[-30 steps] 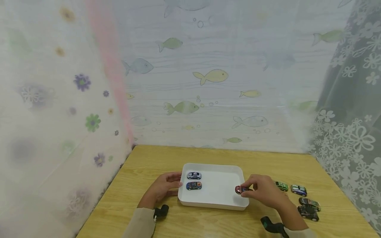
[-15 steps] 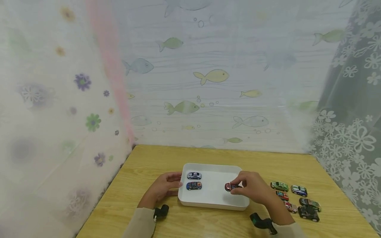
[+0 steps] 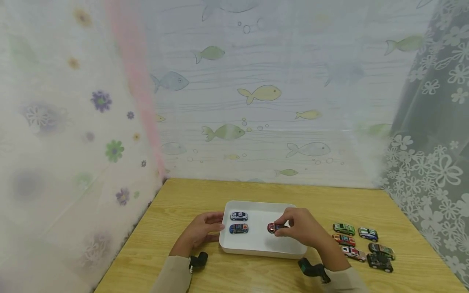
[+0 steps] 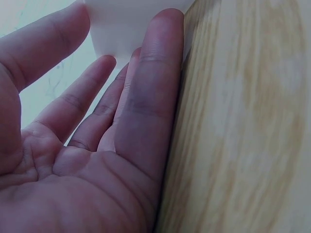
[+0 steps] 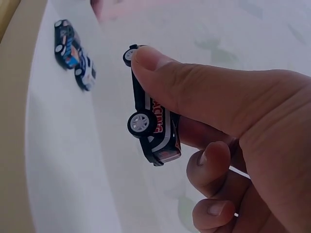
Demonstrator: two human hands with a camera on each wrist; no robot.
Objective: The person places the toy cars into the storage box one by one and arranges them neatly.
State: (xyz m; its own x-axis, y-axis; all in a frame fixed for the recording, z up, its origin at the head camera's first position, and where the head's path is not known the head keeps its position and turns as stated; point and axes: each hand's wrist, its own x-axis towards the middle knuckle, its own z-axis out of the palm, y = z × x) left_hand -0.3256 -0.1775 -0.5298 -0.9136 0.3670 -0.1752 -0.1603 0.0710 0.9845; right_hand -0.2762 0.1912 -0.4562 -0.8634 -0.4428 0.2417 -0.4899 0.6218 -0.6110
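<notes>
While the right hand (image 3: 300,228) hangs over the white tray (image 3: 261,248), its thumb and fingers (image 5: 194,92) pinch a small red toy car (image 3: 272,228), which sits in the air above the tray's middle part, clear of the floor as far as the right wrist view shows. That view shows the red toy car (image 5: 153,126) side-on, with a white wheel, a dark underside and red lettering along its flank; the letters are too blurred to read.

Inside the tray, near its left wall, stand two cars just beside each other: a white and blue car (image 3: 239,216) toward the far side and a dark blue car (image 3: 238,228) with an orange patch toward the near side. Both rest on their wheels, well apart from the red one.

Against the tray's left wall lies the left hand (image 3: 203,232), its edge resting on the wooden bench (image 3: 176,211). The left wrist view shows its fingers (image 4: 146,97) straight and relaxed, their tips touching the white wall, grasping nothing.

To the right of the tray, on the bench, a cluster of cars stands outside any container: a green car (image 3: 343,229), a blue and white car (image 3: 368,234), a red car (image 3: 344,239), a white and red car (image 3: 353,253), a dark green car (image 3: 382,250) and a black car (image 3: 379,262). Any print on them is too small to read.
</notes>
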